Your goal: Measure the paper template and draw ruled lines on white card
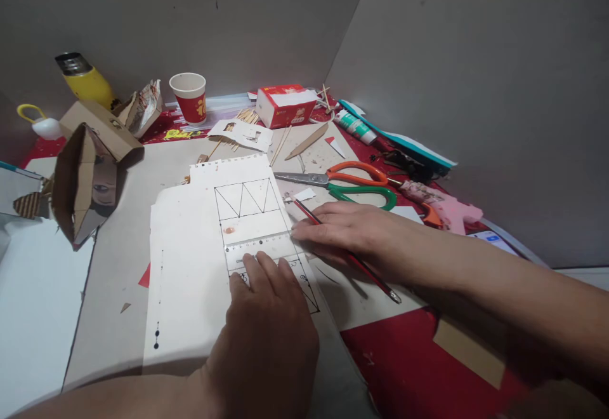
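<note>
A white sheet of paper (190, 260) with drawn triangles and rectangles lies on a cardboard board (118, 241). Across it lies a clear ruler (259, 247). My left hand (266, 324) lies flat on the ruler's near part, fingers stretched out and pressing down. My right hand (352, 232) reaches in from the right, its fingertips touching the ruler's right end. A red pencil (347, 254) lies under that hand, its ends sticking out on both sides; whether the fingers grip it is unclear.
Orange and green scissors (352, 184) lie just behind my right hand. A pink glue gun (442, 206), glue tube (354, 126), red tissue box (285, 105), paper cup (190, 96), yellow bottle (88, 79), cardboard pieces (83, 181) and sticks surround the board. Grey walls enclose the table.
</note>
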Motion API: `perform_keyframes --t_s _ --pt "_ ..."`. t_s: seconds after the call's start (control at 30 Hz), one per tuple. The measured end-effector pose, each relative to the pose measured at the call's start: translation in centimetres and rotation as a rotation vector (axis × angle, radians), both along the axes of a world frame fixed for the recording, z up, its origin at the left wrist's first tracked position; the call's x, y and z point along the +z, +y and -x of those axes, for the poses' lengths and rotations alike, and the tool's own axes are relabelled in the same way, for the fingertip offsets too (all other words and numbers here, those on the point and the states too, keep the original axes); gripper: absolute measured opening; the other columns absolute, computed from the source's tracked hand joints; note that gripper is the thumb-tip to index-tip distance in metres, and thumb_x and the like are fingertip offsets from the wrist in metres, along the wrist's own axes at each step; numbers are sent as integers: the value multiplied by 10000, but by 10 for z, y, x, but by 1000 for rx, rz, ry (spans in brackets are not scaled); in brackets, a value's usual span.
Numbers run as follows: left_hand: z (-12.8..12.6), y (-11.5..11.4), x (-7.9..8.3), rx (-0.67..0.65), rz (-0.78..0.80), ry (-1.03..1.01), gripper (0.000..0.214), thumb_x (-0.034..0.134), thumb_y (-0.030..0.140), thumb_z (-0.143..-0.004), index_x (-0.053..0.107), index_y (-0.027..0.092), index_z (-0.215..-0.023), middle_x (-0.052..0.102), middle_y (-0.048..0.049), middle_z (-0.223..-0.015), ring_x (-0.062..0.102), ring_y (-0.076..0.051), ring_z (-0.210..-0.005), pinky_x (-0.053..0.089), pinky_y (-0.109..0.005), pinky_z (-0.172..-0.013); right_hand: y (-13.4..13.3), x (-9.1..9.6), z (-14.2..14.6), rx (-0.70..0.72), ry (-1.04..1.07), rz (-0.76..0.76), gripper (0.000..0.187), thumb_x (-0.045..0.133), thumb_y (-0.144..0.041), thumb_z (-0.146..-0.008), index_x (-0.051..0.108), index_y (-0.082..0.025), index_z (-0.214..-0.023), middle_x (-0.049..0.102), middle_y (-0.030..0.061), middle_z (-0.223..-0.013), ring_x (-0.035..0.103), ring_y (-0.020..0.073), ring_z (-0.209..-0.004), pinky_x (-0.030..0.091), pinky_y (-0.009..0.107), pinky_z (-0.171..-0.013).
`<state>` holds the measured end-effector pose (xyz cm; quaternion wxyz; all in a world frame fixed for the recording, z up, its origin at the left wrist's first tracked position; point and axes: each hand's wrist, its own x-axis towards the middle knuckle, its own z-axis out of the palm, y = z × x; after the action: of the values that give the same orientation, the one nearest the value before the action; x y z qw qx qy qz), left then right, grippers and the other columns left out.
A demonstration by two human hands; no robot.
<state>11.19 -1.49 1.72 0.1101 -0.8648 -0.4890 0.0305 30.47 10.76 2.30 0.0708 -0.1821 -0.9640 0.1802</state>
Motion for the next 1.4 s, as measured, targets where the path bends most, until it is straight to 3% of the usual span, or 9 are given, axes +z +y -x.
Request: perform_keyframes --t_s 0.13,0.3,0.37,0.57,0.93,1.23,1.4 --pt "-1 1 6 -19 24 34 530 661 328 -823 676 -27 -1216 673 -341 -1163 698 -441 -998 620 -481 -713 0 2 2 7 -13 -2 336 349 -271 -1042 650 -182 -1162 643 103 -935 561 219 -916 436 337 -785" --pt "-5 11 24 -1 309 194 475 582 302 -900 654 4 -1264 637 -337 -1243 689 -430 -1029 626 -479 -695 0 2 2 11 -18 9 293 396 -239 -1026 650 -192 -1165 643 92 -919 561 209 -902 432 325 -781" --pt "-7 13 26 8 343 215 492 555 291 -918 613 -1 -1309 595 -340 -1299 668 -431 -1083 624 -489 -728 1 1 2 11 -7 5 272 426 -233 -1017 649 -197 -1168 646 87 -911 562 207 -902 431 324 -785" --pt "-9 9 17 30 245 190 549 607 349 -892 604 -6 -1311 574 -346 -1296 660 -456 -1093 628 -496 -706 1 -4 0 4 -6 -8 269 442 -235 -1016 630 -187 -1203 657 91 -930 560 208 -924 435 327 -792" --pt "-13 12 17 43 336 200 544 630 308 -893 576 -9 -1332 495 -367 -1328 596 -505 -1147 628 -489 -676 0 -1 2 -3 20 34 246 459 -234 -1003 643 -160 -1148 657 93 -918 573 184 -861 458 319 -765" --pt "-5 5 3 40 169 105 559 706 267 -814 624 -50 -1267 564 -382 -1263 650 -487 -1086 620 -451 -645 4 13 -3 -128 77 64 346 556 -202 -938 586 -163 -1280 700 143 -1147 671 225 -999 526 345 -838" --pt "-3 4 -1 37 82 79 521 690 300 -817 664 6 -1247 627 -332 -1247 675 -446 -1066 606 -450 -688 6 4 -6 -73 15 55 341 602 -213 -913 609 -134 -1244 699 138 -1077 643 226 -976 514 343 -832"
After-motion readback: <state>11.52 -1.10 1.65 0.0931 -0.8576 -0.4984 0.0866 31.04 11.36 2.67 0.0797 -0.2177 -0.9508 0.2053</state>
